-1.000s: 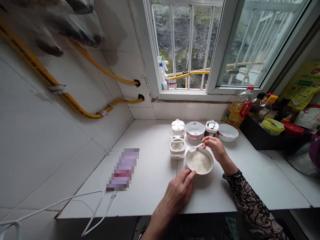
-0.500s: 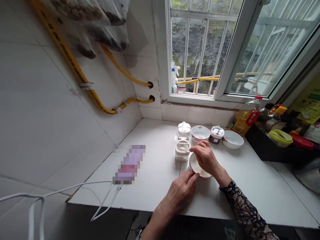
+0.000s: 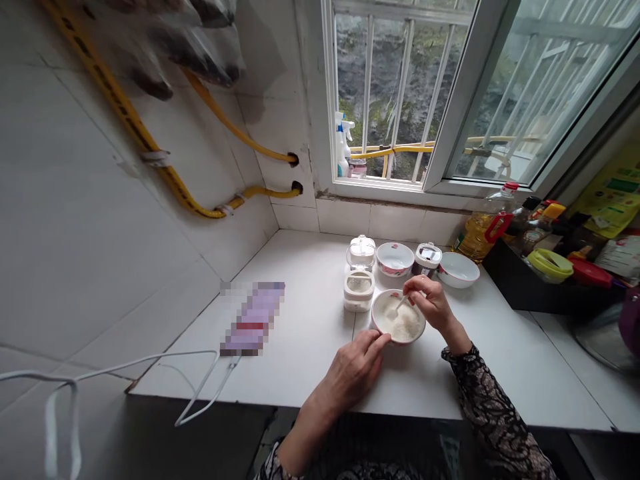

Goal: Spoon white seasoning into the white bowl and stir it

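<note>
A round bowl (image 3: pixel 399 340) with a pink pattern holds an off-white powder (image 3: pixel 404 325), heaped in the middle. My left hand (image 3: pixel 353 368) grips its near-left rim between thumb and fingers. Over the right side of the bowl, my right hand (image 3: pixel 431 304) pinches the handle of a small white spoon (image 3: pixel 401 304), whose tip is down in the bowl. Just left of the bowl stands an open clear jar (image 3: pixel 359 301) with whitish contents.
Behind are a lidded jar (image 3: pixel 361 252), a floral bowl (image 3: pixel 395 259), a dark-filled jar (image 3: pixel 427 260) and a white bowl (image 3: pixel 459 270). An oil bottle (image 3: pixel 483 230) and a black box (image 3: pixel 515 280) of bottles stand right. A blurred purple phone-like object (image 3: pixel 255 320) with a white cable (image 3: pixel 197 415) lies left.
My right hand has moved the spoon from over the open jar to the right and down into the bowl. My left hand stays at the bowl's rim. The view has shifted slightly.
</note>
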{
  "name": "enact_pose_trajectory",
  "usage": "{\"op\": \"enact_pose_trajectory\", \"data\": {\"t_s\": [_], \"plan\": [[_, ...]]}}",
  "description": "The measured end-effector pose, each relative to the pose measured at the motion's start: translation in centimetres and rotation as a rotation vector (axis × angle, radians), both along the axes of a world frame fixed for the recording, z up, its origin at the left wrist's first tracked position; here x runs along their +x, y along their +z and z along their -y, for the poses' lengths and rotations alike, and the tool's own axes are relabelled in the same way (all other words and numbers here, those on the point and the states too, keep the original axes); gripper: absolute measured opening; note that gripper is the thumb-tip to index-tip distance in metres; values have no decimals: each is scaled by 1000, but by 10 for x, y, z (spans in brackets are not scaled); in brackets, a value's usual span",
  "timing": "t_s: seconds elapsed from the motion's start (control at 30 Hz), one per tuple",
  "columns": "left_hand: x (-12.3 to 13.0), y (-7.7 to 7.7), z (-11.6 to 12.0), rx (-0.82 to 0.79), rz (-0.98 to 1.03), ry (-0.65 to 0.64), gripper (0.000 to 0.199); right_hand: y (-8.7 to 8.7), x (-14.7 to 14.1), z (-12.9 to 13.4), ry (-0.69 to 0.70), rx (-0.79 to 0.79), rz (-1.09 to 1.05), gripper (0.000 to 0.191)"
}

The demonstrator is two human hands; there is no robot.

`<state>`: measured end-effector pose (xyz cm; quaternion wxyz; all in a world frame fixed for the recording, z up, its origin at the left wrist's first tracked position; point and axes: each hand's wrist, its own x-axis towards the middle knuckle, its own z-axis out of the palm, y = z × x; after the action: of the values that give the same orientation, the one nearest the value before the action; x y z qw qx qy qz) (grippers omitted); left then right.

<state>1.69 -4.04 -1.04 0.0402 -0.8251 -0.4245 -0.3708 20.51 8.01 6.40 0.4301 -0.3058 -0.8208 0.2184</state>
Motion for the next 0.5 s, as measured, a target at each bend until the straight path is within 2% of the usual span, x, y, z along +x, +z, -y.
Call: {"op": "enact_pose_trajectory", "data": {"t_s": [0.1, 0.2, 0.4, 0.5], "plan": [[0, 0, 0, -2, -4, -4, 44, 2, -3, 4, 116, 16, 183, 19], [0, 0, 0, -12, -15, 2, 43, 0, -6, 5, 132, -91, 210, 19], [0, 0, 1, 6, -12, 3, 41, -3, -2, -4, 61, -547, -112, 14], [0, 0, 1, -3, -20, 4, 43, -3, 0, -11, 52, -645, -232, 13]]}}
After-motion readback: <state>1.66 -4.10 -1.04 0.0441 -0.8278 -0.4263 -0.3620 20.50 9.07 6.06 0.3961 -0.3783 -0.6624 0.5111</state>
